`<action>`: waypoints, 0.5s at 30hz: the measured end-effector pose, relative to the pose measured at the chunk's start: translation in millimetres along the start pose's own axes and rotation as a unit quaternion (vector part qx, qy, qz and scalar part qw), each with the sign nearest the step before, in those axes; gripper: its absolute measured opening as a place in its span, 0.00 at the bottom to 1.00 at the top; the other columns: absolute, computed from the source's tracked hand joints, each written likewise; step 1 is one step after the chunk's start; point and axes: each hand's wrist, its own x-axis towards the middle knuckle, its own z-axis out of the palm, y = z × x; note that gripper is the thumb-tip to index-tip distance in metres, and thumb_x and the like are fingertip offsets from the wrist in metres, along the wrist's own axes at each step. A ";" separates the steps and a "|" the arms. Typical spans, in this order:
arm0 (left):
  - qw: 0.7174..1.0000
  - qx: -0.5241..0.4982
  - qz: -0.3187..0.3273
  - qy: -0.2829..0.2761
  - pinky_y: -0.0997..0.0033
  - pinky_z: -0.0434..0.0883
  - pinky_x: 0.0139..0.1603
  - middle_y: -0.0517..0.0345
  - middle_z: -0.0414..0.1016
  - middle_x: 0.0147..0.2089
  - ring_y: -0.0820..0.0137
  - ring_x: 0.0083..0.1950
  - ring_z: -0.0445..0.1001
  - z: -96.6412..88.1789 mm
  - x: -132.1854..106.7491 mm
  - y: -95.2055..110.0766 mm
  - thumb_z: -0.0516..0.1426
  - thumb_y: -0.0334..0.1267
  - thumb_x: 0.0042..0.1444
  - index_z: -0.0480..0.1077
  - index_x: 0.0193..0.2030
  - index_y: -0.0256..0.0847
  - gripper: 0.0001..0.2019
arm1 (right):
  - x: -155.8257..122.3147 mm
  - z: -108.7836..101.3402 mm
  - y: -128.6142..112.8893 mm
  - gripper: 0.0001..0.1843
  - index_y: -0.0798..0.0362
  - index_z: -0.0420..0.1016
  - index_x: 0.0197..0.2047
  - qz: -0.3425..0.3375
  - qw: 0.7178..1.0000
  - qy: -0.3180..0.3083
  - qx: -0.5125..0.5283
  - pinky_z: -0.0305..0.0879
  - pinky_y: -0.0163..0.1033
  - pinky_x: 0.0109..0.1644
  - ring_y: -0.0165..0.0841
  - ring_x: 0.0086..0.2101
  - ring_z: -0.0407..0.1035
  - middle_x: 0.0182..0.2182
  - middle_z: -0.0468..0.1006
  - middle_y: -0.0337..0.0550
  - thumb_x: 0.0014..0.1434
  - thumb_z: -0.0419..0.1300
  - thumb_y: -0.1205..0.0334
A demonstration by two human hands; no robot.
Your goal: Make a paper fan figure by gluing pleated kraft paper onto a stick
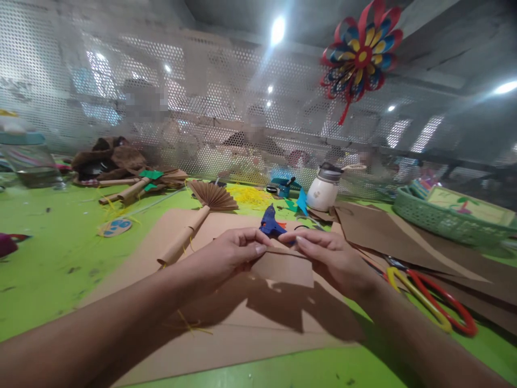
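Note:
A small piece of brown paper [285,269] with a narrow fold along its top edge is held above the table. My left hand [232,250] pinches its left end between thumb and fingers. At the right end, the fingers and thumb of my right hand [333,256] close on the same edge. Below lies a large brown paper sheet [169,350], darkened by the shadows of my hands. Just beyond my fingertips is a blue glue gun [270,222]. Left of it rests a pleated paper fan [212,195] joined to a rolled paper tube [183,237].
Scissors with red and yellow handles [436,302] lie by my right forearm, near stacked brown sheets [388,237]. Behind stand a white jar [323,188], yellow shreds [250,195] and a green basket [448,218]. A perforated screen [226,97] closes off the far side; a paper flower [362,56] hangs overhead.

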 end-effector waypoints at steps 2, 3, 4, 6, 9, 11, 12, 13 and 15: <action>0.994 -0.097 -0.025 -0.036 0.72 0.65 0.40 0.57 0.74 0.35 0.71 0.36 0.71 0.4 -1.3 0.1 0.60 0.36 0.53 0.70 0.37 0.38 0.07 | -2.0 -0.8 -1.7 0.14 0.50 0.78 0.47 0.008 0.994 -0.049 0.102 0.65 0.39 0.45 0.33 0.39 0.70 0.39 0.77 0.45 0.64 0.54 0.57; 0.989 -0.133 -0.034 -0.048 0.71 0.66 0.42 0.56 0.74 0.37 0.70 0.38 0.72 1.0 -1.9 0.4 0.61 0.35 0.52 0.70 0.37 0.38 0.07 | -3.2 -0.5 -2.6 0.16 0.51 0.78 0.47 0.010 0.989 -0.069 0.129 0.65 0.40 0.46 0.35 0.41 0.70 0.41 0.77 0.47 0.64 0.52 0.56; 0.985 -0.158 -0.040 -0.057 0.71 0.66 0.43 0.55 0.74 0.37 0.70 0.38 0.72 1.8 -2.5 0.8 0.61 0.34 0.52 0.70 0.37 0.38 0.06 | -4.4 0.0 -3.5 0.17 0.52 0.78 0.47 0.009 0.987 -0.082 0.139 0.65 0.41 0.47 0.35 0.42 0.70 0.43 0.77 0.48 0.64 0.52 0.56; 0.979 -0.182 -0.044 -0.073 0.73 0.66 0.43 0.56 0.74 0.36 0.71 0.38 0.72 3.2 -3.6 1.3 0.61 0.32 0.52 0.71 0.37 0.37 0.06 | -6.2 1.6 -4.9 0.14 0.53 0.78 0.46 0.007 0.988 -0.092 0.121 0.65 0.38 0.47 0.34 0.43 0.70 0.45 0.76 0.47 0.63 0.55 0.58; 0.975 -0.195 -0.043 -0.102 0.75 0.65 0.42 0.56 0.73 0.35 0.73 0.38 0.72 5.2 -5.4 0.3 0.59 0.30 0.54 0.71 0.37 0.36 0.03 | -7.5 4.4 -5.6 0.12 0.49 0.78 0.46 0.007 0.992 -0.110 0.068 0.65 0.33 0.43 0.30 0.41 0.71 0.43 0.77 0.43 0.56 0.63 0.65; 0.973 -0.196 -0.039 -0.113 0.75 0.65 0.41 0.55 0.73 0.35 0.73 0.37 0.71 7.5 -6.8 -1.8 0.57 0.29 0.55 0.71 0.36 0.35 0.02 | -7.4 6.7 -5.9 0.12 0.48 0.79 0.44 -0.001 0.993 -0.114 0.044 0.65 0.32 0.39 0.29 0.37 0.70 0.38 0.77 0.41 0.54 0.65 0.65; 0.974 -0.192 -0.038 -0.117 0.75 0.65 0.40 0.55 0.73 0.35 0.73 0.37 0.71 9.2 -7.6 -3.1 0.57 0.29 0.55 0.72 0.36 0.35 0.03 | -7.2 7.9 -6.2 0.11 0.48 0.80 0.42 -0.015 0.994 -0.103 0.026 0.65 0.32 0.38 0.28 0.36 0.70 0.36 0.77 0.40 0.54 0.65 0.65; 0.974 -0.187 -0.039 -0.123 0.75 0.65 0.40 0.54 0.74 0.34 0.73 0.36 0.72 11.3 -8.4 -4.5 0.56 0.29 0.56 0.72 0.36 0.35 0.03 | -6.8 8.9 -6.5 0.09 0.48 0.81 0.40 -0.036 0.996 -0.087 0.007 0.64 0.32 0.38 0.28 0.35 0.69 0.34 0.76 0.40 0.53 0.66 0.65; 0.973 -0.175 -0.049 -0.140 0.72 0.65 0.38 0.54 0.74 0.31 0.72 0.33 0.72 16.1 -9.6 -7.1 0.55 0.31 0.56 0.72 0.37 0.35 0.04 | -6.0 10.2 -6.7 0.05 0.50 0.81 0.36 -0.077 0.995 -0.055 -0.026 0.64 0.33 0.39 0.28 0.34 0.68 0.31 0.74 0.39 0.53 0.66 0.66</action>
